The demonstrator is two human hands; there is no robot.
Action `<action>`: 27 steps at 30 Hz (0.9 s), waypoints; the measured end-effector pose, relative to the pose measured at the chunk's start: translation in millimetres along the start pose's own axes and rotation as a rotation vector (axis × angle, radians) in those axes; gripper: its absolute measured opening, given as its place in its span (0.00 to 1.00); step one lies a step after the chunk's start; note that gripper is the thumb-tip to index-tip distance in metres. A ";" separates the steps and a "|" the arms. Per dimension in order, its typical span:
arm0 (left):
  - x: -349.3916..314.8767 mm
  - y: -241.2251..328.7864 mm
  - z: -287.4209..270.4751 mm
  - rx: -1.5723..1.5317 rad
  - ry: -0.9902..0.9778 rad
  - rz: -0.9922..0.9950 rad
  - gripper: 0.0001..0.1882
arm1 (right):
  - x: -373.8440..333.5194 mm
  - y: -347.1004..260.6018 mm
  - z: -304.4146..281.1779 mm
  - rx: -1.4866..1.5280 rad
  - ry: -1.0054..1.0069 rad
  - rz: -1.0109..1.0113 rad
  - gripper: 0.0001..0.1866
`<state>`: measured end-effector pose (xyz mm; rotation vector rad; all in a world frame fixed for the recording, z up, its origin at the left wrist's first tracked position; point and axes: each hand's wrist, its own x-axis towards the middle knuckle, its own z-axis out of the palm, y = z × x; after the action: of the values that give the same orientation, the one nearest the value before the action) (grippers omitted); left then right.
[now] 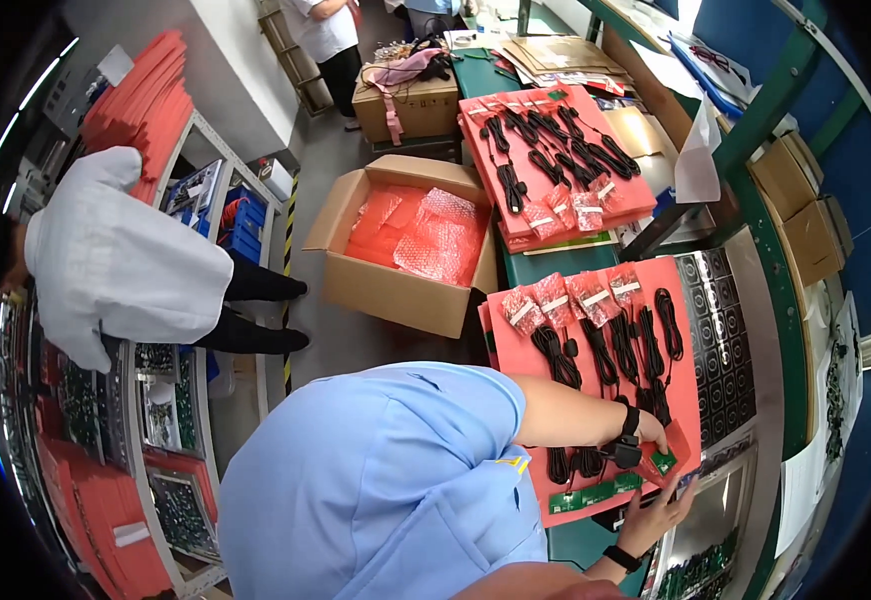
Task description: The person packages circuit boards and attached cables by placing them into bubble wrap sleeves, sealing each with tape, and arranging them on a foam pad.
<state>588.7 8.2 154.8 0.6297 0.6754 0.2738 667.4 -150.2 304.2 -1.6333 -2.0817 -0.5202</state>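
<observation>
My left hand, with a dark watch at its wrist, has its fingers closed on a small red plastic bag at the near right corner of a red foam sheet. A small green circuit board shows at that bag. Just below, my right hand has its fingers apart, close to the bag's lower edge. Along the sheet's near side lie green board strips. Coiled black cables lie in a row across the sheet, with red bubble bags bearing white labels at their ends.
Another stack of red sheets carries more cables and bags. An open carton holds red bubble bags. A black tray of round parts lies beyond my sheet. At left a person in white bends over shelves; another person stands farther off.
</observation>
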 end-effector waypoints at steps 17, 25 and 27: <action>-71.7 19.4 18.2 -0.253 -0.105 -0.087 0.12 | -16.7 61.1 15.7 0.053 0.038 -0.032 0.33; -61.3 17.6 6.2 -0.464 -0.442 -0.282 0.13 | -23.5 47.0 27.5 0.184 -0.066 -0.387 0.27; -59.0 11.9 7.1 -0.340 -0.332 -0.225 0.14 | -18.7 47.6 31.6 0.260 -0.107 -0.404 0.25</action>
<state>548.4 -11.0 195.8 0.2601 0.3629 0.0673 714.1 -137.1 268.6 -1.1221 -2.4551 -0.2730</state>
